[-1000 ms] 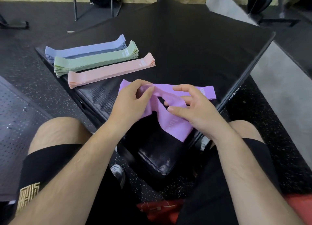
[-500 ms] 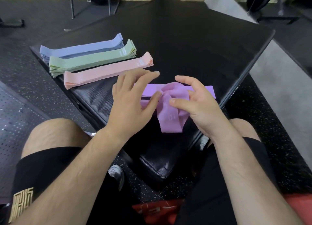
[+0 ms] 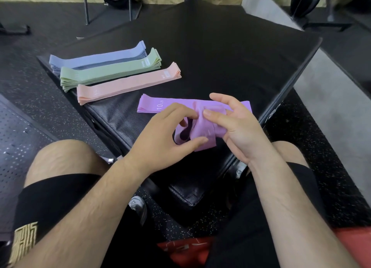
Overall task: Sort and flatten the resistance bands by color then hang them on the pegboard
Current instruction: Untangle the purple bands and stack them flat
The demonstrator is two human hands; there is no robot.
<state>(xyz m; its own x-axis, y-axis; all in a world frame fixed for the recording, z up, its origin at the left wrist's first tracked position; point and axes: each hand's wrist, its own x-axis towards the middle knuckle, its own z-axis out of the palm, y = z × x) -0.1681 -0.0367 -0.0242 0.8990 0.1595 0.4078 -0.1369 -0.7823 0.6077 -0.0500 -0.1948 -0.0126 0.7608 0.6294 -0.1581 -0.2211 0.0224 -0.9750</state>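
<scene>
Head view: my left grip (image 3: 160, 135) and right grip (image 3: 239, 135) both pinch the twisted purple band (image 3: 202, 133) held between them.
Changed: left grip has drawn back off the flat purple band (image 3: 156, 106), now uncovered just beyond it on the counter (image 3: 220, 56); the flattening is unfinished.
Texture: soft woven loops; pink stack (image 3: 128, 83), green stack (image 3: 110, 70) and blue stack (image 3: 96, 58) lie flat farther beyond.

Head-worn view, forward-down, close over hands (image 3: 192, 131)

Middle of purple band (image 3: 202, 135) covered; pink stack (image 3: 128, 83) print illegible.
</scene>
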